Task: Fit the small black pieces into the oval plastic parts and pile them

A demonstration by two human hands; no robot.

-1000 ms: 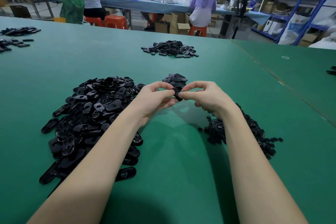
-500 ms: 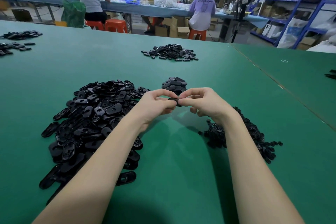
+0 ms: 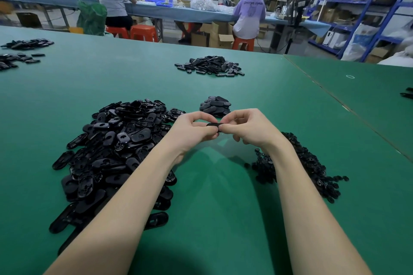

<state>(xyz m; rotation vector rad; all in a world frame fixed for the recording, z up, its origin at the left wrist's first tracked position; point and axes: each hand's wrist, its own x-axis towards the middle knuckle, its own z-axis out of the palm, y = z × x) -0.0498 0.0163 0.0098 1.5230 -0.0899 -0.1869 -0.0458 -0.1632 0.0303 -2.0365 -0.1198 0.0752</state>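
Oval plastic part, black and seen edge-on, sits at frame centre, pinched between both hands above the green table. Left hand grips its left end with thumb and curled fingers; right hand closes narrowly on its right end. Whether a small piece is seated in it cannot be told. Just behind lies a small stack of finished parts. Left of centre spreads a heap of oval parts; lower right, a heap of small black pieces.
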